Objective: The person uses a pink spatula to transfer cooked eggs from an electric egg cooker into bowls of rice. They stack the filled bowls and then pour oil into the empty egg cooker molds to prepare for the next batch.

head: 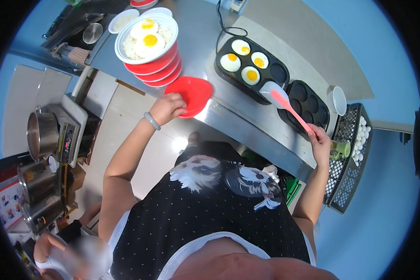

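Observation:
With my right hand I grip the pink handle of a silicone spatula; its pale blade is at the near edge of a black egg pan. Several eggs, among them a fried egg, sit in the pan's round wells. My left hand is at a red lid or plate on the counter's front edge; whether its fingers grip it I cannot tell. Beside it rises a stack of red and white bowls, the top bowl holding rice and two fried eggs.
A second black pan with unfilled wells adjoins the first. A white cup and a black crate with white eggs stand at right. A metal pot is at left. Another person is at lower left.

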Demonstrator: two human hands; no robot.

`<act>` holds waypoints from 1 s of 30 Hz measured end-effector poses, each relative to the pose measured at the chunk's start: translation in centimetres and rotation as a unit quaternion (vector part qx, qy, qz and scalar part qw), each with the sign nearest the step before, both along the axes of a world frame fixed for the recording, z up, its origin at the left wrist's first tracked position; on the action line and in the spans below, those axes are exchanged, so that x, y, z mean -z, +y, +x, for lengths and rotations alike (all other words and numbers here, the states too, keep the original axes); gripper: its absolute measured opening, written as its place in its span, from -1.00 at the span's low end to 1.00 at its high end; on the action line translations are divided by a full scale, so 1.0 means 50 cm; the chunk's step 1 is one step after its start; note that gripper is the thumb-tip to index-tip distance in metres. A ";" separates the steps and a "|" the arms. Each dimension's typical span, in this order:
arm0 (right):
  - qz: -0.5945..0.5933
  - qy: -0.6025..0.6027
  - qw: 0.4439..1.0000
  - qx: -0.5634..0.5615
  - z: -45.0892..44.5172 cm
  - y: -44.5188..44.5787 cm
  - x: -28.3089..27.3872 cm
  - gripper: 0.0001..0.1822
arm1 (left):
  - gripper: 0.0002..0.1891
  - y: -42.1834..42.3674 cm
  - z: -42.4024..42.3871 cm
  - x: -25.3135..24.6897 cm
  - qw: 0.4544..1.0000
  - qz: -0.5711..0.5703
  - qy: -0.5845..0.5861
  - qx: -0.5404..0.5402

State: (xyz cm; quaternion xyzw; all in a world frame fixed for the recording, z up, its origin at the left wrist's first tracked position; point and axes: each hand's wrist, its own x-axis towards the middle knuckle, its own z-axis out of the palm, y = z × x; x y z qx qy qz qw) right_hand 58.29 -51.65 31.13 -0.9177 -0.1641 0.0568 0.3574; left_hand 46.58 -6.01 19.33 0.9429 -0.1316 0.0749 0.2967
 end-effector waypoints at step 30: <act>0.019 0.008 0.998 0.058 -0.046 0.068 -0.010 -0.80 | -0.71 0.393 0.195 -0.259 0.922 -0.073 0.134 -0.355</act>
